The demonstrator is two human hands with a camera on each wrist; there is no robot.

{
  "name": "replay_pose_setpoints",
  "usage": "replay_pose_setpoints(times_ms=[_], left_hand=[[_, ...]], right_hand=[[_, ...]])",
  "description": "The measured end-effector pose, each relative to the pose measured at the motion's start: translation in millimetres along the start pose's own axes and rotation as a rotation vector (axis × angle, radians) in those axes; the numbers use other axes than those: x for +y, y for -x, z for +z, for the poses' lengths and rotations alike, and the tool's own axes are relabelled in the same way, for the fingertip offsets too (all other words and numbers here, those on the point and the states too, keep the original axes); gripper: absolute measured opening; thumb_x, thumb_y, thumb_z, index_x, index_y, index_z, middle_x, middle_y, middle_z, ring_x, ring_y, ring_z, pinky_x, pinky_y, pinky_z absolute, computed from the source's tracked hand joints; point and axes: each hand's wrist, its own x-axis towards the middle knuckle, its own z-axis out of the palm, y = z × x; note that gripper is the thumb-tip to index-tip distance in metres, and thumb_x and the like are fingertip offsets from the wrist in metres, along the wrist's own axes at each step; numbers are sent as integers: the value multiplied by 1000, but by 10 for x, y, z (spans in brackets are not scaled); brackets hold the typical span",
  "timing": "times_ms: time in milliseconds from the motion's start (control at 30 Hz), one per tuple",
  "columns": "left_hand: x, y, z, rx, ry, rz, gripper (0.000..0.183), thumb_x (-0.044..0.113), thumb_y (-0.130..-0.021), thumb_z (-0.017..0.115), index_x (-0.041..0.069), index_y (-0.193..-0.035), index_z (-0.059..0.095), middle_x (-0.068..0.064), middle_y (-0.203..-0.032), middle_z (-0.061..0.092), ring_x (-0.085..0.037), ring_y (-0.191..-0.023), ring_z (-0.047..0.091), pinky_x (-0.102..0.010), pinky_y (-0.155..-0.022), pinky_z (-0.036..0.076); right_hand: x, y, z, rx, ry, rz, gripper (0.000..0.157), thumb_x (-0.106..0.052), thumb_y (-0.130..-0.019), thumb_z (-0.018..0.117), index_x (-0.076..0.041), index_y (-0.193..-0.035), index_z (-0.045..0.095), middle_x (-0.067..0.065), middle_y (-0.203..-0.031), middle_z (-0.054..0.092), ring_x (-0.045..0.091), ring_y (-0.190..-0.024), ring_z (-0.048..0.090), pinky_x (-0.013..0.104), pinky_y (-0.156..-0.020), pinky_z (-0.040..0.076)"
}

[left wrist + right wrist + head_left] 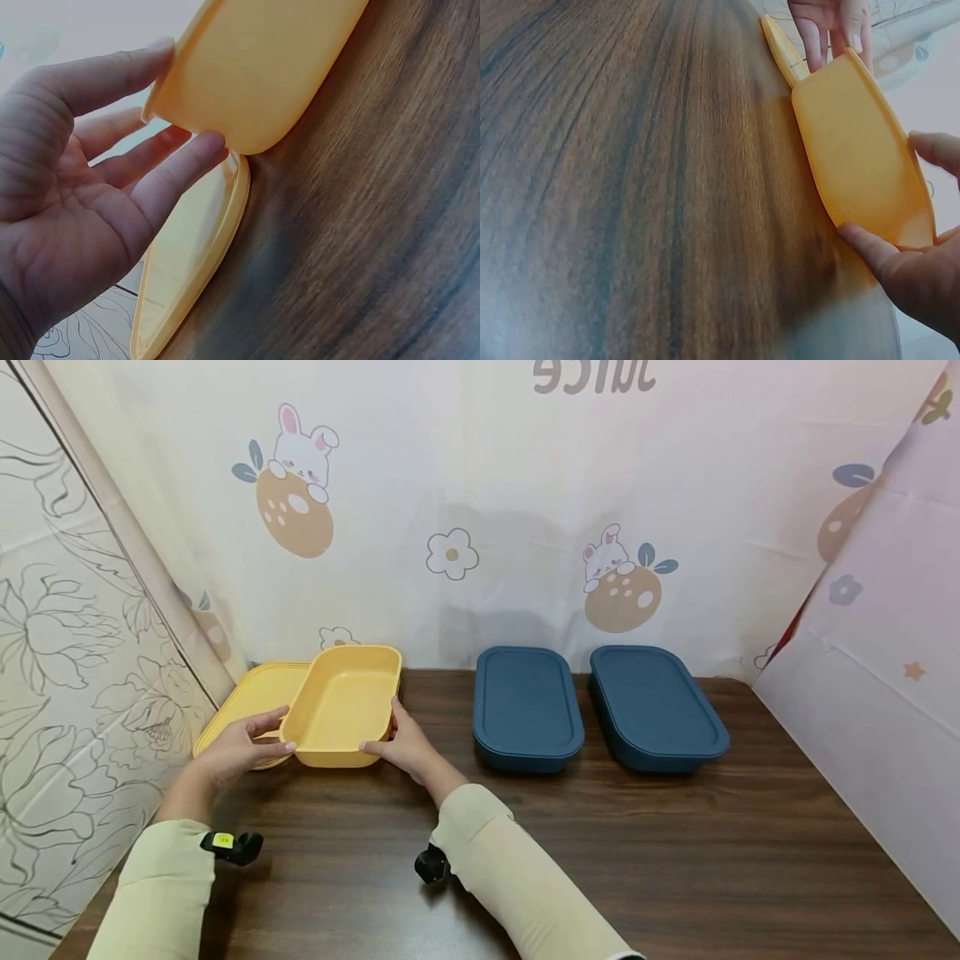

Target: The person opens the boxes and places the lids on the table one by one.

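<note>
A yellow rectangular food container has no lid on it, and its inside shows nothing in it. My left hand holds its near left corner, thumb at the rim and fingers along the side. At the near right corner my right hand grips it, the thumb near the front rim. The matching yellow lid lies on the table to the left, partly hidden behind the container. In the left wrist view, the container stands just beyond the lid, and the left fingers reach toward its end wall.
Two dark blue containers with lids on, one mid-table and another to its right, stand near the back edge. A patterned curtain hangs behind the brown wooden table. Side panels flank both ends.
</note>
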Motion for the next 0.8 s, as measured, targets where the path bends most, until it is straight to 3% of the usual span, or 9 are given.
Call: replay_pose_setpoints(times_ms=[100,233,333,533,700,800], left_hand=[[-12,20,19,23,-11,6,83,20,-90,72,1,-154,22,-34,-149,26,-42,-128,40,-21,-84,51],[-11,49,46,49,-27,22,81,22,-91,71,-3,-152,24,-32,-147,32,-22,-118,52,-22,-85,51],[-5,73,65,71,-42,31,81,24,-92,70,-4,-152,24,-30,-147,35,-17,-115,53,-24,-85,52],[43,135,134,160,-88,51,78,28,-92,69,-4,-150,28,-29,-143,39,-40,-127,44,-16,-79,51],[81,189,200,255,-193,73,72,31,-92,69,-6,-145,37,-30,-137,45,-42,-122,48,-12,-73,48],[94,220,242,337,-306,127,62,29,-91,70,-6,-138,48,-27,-127,54,-40,-112,56,-15,-68,48]], right_hand=[[29,7,-27,-23,-64,-18,101,-10,-85,76,-12,-157,7,10,-156,30,27,-137,37,35,-104,42],[51,30,-66,-38,-99,-24,100,-13,-85,77,-13,-158,8,11,-153,35,29,-135,40,37,-103,43],[44,67,-97,-20,-63,4,97,-18,-85,77,-12,-157,13,16,-153,34,34,-136,39,42,-104,41],[40,149,-137,27,21,25,90,-22,-85,77,-6,-155,23,18,-151,35,37,-133,41,46,-103,42],[45,208,-159,64,89,9,84,-23,-85,78,-6,-152,30,15,-146,42,34,-128,47,44,-98,47],[54,256,-180,79,126,0,80,-24,-85,78,-6,-150,35,15,-144,45,34,-125,49,43,-95,48]])
